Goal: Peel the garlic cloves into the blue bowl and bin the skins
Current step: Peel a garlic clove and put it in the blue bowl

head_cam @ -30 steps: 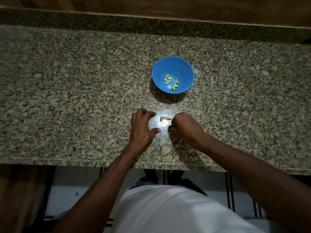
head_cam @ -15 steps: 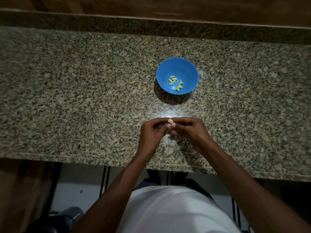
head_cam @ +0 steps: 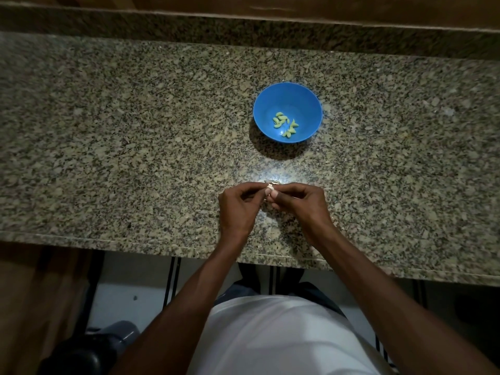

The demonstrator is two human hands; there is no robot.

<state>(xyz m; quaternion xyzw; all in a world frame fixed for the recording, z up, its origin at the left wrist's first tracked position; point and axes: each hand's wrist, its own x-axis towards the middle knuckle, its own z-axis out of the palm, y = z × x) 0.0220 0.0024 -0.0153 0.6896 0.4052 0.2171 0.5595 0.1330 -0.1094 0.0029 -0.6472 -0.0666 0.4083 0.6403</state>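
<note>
A blue bowl [head_cam: 287,102] stands on the granite counter [head_cam: 135,147], with several peeled pale green garlic cloves [head_cam: 285,124] in its bottom. Nearer to me, my left hand [head_cam: 238,209] and my right hand [head_cam: 303,205] meet fingertip to fingertip just above the counter. Both pinch one small pale garlic clove [head_cam: 270,190] between them. A scrap of skin [head_cam: 272,182] lies on the counter just beyond the fingertips.
The counter's front edge [head_cam: 162,246] runs just behind my wrists. Below it at the lower left sits a dark bin with a grey rim [head_cam: 119,331] on the floor. A raised granite ledge [head_cam: 243,25] runs along the back.
One second ago my hands were apart on the counter beside a scrap of skin. They came together and lifted a garlic clove, which both now hold.
</note>
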